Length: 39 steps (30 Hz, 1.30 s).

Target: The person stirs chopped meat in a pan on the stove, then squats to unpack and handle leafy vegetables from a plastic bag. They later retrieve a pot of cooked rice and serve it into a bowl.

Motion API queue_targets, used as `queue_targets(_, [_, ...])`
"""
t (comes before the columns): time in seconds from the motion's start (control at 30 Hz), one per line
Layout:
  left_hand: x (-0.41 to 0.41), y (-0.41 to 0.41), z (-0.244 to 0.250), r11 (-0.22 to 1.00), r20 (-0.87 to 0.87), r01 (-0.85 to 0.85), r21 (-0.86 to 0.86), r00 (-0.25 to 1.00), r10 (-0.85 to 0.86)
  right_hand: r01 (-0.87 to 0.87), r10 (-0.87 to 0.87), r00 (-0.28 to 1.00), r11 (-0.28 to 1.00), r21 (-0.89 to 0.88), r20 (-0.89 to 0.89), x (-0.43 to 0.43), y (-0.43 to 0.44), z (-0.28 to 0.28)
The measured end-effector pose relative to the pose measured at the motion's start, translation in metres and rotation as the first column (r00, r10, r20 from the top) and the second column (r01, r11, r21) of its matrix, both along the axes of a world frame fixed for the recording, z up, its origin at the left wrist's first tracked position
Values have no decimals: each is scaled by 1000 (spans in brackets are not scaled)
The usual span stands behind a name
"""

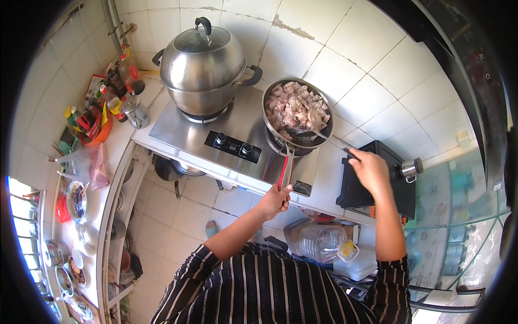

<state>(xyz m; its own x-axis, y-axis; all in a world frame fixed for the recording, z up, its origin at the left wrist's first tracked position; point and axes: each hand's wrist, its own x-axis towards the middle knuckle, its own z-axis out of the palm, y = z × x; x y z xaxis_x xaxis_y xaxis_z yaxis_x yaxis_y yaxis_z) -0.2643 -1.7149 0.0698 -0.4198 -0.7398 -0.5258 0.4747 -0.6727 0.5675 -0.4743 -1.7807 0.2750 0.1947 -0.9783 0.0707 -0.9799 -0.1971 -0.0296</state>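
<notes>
A frying pan [330, 121] heaped with chopped pale pink meat [295, 106] sits over the right burner of a steel gas stove [178, 131]. My left hand [276, 202] is closed around the end of the pan's red and metal handle [286, 168]. Held in my right hand [369, 168] is a metal spatula [330, 137]; it reaches into the pan from the right, its head partly under the lower edge of the meat. On the left burner stands a large steel pot [202, 77] with a domed lid and black handles.
Sauce bottles [131, 75] and a steel pitcher [135, 111] stand left of the stove, by an orange basket [97, 139]. Bowls of food [77, 200] line the left counter. A black countertop appliance [378, 182] is at the right, carrying a steel cup [412, 167]. Below lies a large plastic bottle [317, 243].
</notes>
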Motion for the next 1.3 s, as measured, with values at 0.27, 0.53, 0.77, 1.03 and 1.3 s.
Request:
queue_targets(0.27, [-1, 1, 5, 1000, -36, 11, -18, 999, -12, -9, 19, 999, 975, -220, 44, 28, -67, -4])
queue_targets(0.53, [4, 4, 10, 1000, -36, -20, -20, 999, 19, -108, 102, 994, 982, -153, -43, 22, -48, -98])
queue_targets(0.77, [3, 1, 8, 1000, -22, 0, -19, 1000, -1, -60, 71, 996, 982, -181, 54, -1, 21, -69])
queue_targets(1.03, [5, 1, 10, 1000, -18, 9, -20, 1000, -10, 75, -77, 918, 997, 20, 388, 1, 46, 7])
queue_targets(1.3, [3, 1, 9, 1000, -15, 12, -10, 1000, -12, 96, -110, 991, 984, 153, 83, 42, 28, -34])
